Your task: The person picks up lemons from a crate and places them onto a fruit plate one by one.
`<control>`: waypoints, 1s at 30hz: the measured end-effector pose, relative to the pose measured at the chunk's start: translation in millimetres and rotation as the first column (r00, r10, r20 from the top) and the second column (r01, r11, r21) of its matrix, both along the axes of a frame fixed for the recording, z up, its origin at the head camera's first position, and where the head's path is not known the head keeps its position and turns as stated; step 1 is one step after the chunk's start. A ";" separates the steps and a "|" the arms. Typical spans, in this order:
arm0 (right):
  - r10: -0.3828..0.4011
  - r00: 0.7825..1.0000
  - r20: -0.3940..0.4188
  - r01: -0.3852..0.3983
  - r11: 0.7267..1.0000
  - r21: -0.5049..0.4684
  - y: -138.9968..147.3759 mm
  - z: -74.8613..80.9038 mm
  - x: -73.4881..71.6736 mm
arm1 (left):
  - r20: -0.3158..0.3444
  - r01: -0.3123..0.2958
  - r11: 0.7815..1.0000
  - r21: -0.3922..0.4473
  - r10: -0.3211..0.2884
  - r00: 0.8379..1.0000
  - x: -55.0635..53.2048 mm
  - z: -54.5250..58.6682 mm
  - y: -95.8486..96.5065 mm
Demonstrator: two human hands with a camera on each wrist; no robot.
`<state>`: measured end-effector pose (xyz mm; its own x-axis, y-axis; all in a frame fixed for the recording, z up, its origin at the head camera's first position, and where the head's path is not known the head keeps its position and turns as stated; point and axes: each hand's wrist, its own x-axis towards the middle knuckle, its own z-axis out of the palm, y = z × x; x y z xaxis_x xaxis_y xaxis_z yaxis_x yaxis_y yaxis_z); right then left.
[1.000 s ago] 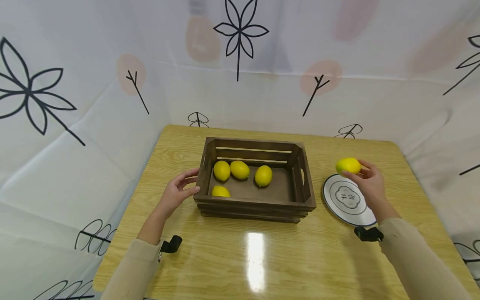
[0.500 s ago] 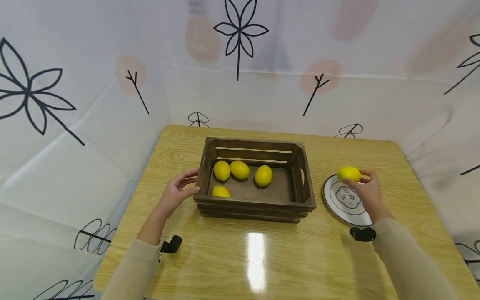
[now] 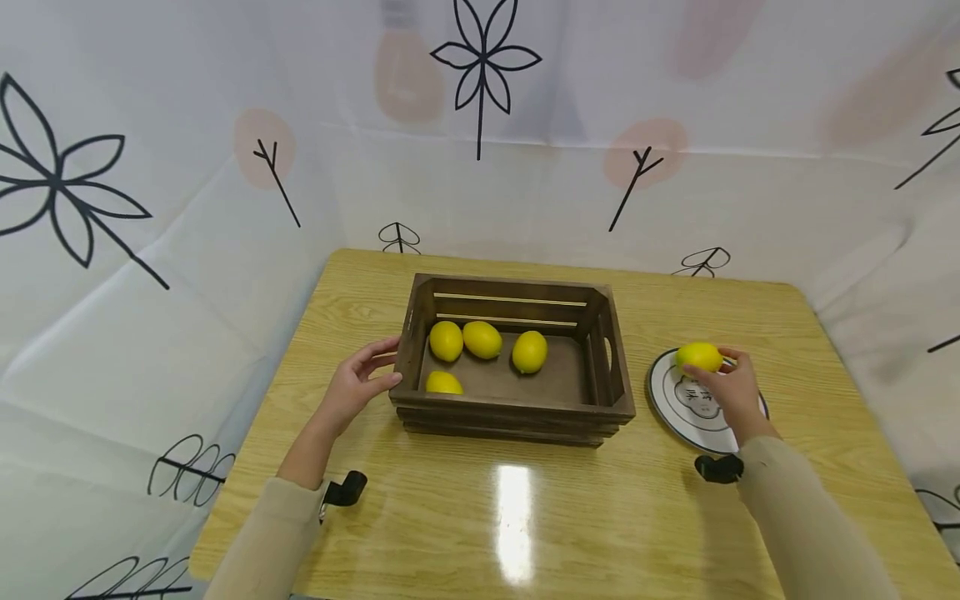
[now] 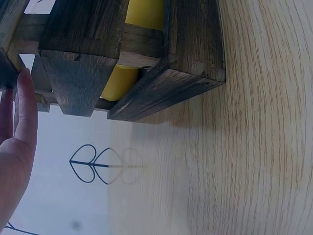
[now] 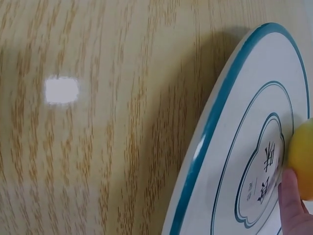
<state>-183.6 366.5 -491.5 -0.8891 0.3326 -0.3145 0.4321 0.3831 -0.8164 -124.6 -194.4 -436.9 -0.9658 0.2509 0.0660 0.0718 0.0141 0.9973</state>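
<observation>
Beige sleeves point(image 3: 266, 542) fill the lower left and lower right of the head view, each with a black wrist mount point(image 3: 718, 468) at its cuff, above a glossy wood-grain table point(image 3: 420, 517).

Left of centre, the left hand point(image 3: 360, 383) rests against the end of a dark wooden crate point(image 3: 510, 421), thumb by its near corner; the left wrist view shows straight fingers lying along the slats rather than clenching them. At centre right, the right hand point(image 3: 735, 387) grasps a yellow lemon point(image 3: 697, 357), thumb on the near side and fingers about its right end. This lemon is over the far part of a white, dark-rimmed plate point(image 3: 678, 417); whether it touches the plate I cannot tell.

It looks light and firm, with smooth skin that could slip a little and a rounded body likely to roll once loose; a gentle pinch around its thick middle should hold better than one on the tapering end. The plate seems stiff and breakable, so a soft touch suits it. The crate looks rigid, best steadied by its ends.

Inside the crate, one lemon point(image 3: 444, 382) sits behind the front wall, and three lemons point(image 3: 482, 340) lie farther back. Behind everything, a pale cloth point(image 3: 540, 200) with line-drawn plants fills the upper frame.
</observation>
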 end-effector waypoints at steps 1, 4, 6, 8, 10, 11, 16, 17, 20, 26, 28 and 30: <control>0.000 1.000 0.004 0.000 1.000 0.011 -0.9 1.5 0.8 | 0.000 0.001 1.000 0.000 -0.001 1.000 -0.1 -0.1 0.1; 0.002 1.000 0.005 -0.002 1.000 -0.002 -2.0 3.0 1.0 | -0.001 0.002 1.000 0.003 -0.002 1.000 -0.1 -0.1 0.2; -0.004 1.000 0.007 0.004 1.000 -0.016 -2.0 2.9 0.8 | -0.002 0.002 1.000 0.002 -0.002 1.000 -0.2 -0.4 -0.2; -0.002 1.000 0.004 0.002 1.000 -0.031 -2.5 2.6 1.0 | -0.002 0.003 1.000 0.002 -0.003 1.000 -0.3 -0.5 -0.4; -0.010 1.000 0.012 0.010 0.999 -0.037 -3.3 2.5 1.0 | -0.004 0.004 1.000 0.001 -0.004 1.000 -0.7 -0.9 -0.7; -0.007 1.000 0.012 0.007 0.999 -0.042 -3.6 2.6 1.0 | -0.005 0.005 1.000 0.001 -0.005 1.000 -0.9 -1.0 -0.9; 0.000 0.999 0.033 0.001 0.999 -0.036 -5.0 3.9 1.4 | -0.006 0.012 1.000 0.005 -0.012 1.000 -1.8 -1.9 -1.3; 0.005 0.999 0.034 -0.004 0.999 -0.035 -4.3 3.3 1.2 | -0.006 0.012 1.000 0.005 -0.012 1.000 -2.0 -2.1 -1.4; 0.022 0.999 0.031 -0.021 0.999 -0.029 1.2 -3.0 -1.2 | -0.004 0.009 1.000 0.005 -0.009 1.000 -2.3 -2.5 -1.5; 0.048 0.999 0.025 -0.048 0.999 0.004 21.8 -25.4 -7.4 | -0.005 0.004 1.000 0.002 -0.004 1.000 -2.7 -2.6 -1.3; 0.041 0.999 0.028 -0.042 0.999 0.025 26.4 -29.1 -7.5 | -0.005 0.004 1.000 0.001 -0.004 1.000 -2.6 -2.6 -1.3; 0.036 0.999 0.023 -0.036 0.999 0.024 28.4 -28.1 -6.2 | -0.004 0.007 1.000 0.002 -0.007 1.000 -2.5 -2.7 -1.3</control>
